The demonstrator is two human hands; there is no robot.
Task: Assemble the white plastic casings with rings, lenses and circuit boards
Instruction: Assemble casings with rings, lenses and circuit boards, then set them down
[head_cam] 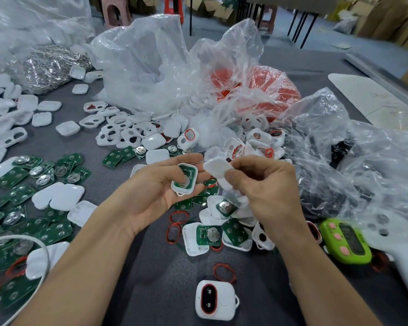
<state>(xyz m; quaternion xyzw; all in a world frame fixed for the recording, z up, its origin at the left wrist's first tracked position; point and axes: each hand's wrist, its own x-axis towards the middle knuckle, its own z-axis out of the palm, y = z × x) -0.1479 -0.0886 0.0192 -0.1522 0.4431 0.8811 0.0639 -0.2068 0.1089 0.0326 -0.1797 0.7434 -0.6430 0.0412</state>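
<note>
My left hand (156, 187) holds a white casing half (183, 180) with a green circuit board and coin cell seated inside, face up. Just to its right, my right hand (264, 184) pinches a plain white casing cover (216, 169) between thumb and fingers. The two parts are close together but apart. A finished white casing with a red ring and dark lens (216, 298) lies on the grey table near me. Loose red rings (224, 272) and green circuit boards (21, 175) are scattered around.
Clear plastic bags (156, 64) pile up behind the hands; one holds red rings (269, 90). White casing fronts (127, 130) lie in the middle, metal clips (52, 67) at far left. A green timer (345, 241) and a white device (400, 250) sit at right.
</note>
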